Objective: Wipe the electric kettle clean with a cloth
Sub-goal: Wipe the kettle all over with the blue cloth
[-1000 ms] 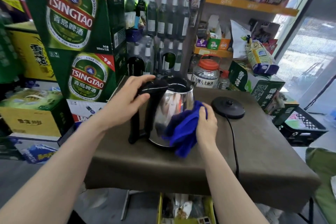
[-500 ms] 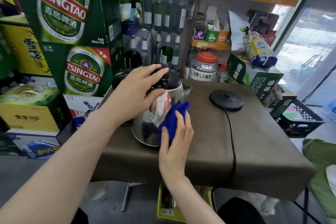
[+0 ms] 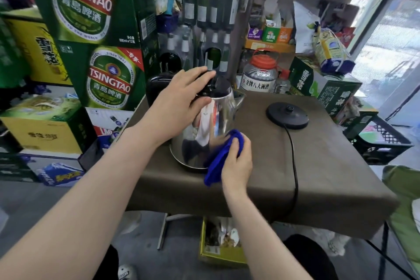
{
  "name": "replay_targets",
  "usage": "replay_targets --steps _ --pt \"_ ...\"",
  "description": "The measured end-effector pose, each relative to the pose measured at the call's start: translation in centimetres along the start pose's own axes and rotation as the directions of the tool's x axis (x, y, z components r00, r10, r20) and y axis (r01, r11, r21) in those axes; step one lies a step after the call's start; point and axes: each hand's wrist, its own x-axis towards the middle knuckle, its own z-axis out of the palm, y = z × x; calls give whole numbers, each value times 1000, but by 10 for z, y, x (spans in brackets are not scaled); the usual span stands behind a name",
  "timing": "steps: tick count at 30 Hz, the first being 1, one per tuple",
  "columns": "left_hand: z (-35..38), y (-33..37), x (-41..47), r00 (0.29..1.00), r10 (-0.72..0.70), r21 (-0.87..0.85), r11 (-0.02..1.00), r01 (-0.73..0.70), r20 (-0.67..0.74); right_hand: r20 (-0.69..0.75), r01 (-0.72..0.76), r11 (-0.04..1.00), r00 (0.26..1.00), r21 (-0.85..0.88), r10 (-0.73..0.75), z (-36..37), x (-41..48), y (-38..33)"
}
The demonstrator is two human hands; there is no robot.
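A steel electric kettle (image 3: 211,129) stands on the brown desk (image 3: 318,166), beside its black base (image 3: 286,112). The left grip (image 3: 179,98) clasps its top; the right grip (image 3: 236,163) clutches a bunched blue cloth (image 3: 216,166) against the lower wall. The polished steel is probably slippery and light, so holding it at the top seems steadiest.

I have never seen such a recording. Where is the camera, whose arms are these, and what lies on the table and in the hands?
There is no machine here: a person wears one camera on the head, and it looks down at their own two hands. The left hand holds the steel kettle by its top. The right hand grips a blue cloth against the kettle's lower side. The kettle sits on a table with a brown cover. To its right, apart from it, lies its black base with a cord.
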Motion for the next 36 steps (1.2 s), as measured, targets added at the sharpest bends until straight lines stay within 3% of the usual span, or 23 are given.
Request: replay_targets --steps 2,4,6,9,15,18,21,24,27,33,36 --pt "3 1 0 1000 10 -17 1000 -10 -13 -4 35 996 999 87 -35 -7 24 -25" --pt "2 4 1 1000 4 -27 1000 -5 -27 0 161 976 987 144 -163 -9 52 -61" --pt "2 5 -1 999 13 -21 1000 -14 -43 77 197 960 973 198 -215 -5 76 -83" --pt "4 4 -3 999 26 17 1000 -26 -22 150 86 970 981 227 -122 -2 84 -74" --pt "8 4 -3 999 15 13 1000 -14 -45 201 -63 998 977 -6 63 -19 30 1" --pt "8 5 -3 999 19 27 999 -18 -40 169 14 1000 986 -12 -11 -20 36 -4" --pt "4 5 -2 999 29 25 999 -28 -21 190 139 988 970 68 -150 -15 67 -44" --pt "-2 4 -1 999 36 1 999 -36 15 301 30 975 949 219 -97 -14 90 -72" --pt "-6 -3 0 997 59 -22 998 -58 58 385 -70 967 923 246 -31 -18 86 -70" --pt "-13 -14 17 975 153 -17 988 -153 164 276 39 962 954 272 -117 -41 50 -63" --pt "-19 -22 20 986 99 -9 995 -99 134 262 224 960 928 170 -263 -34 26 -62"
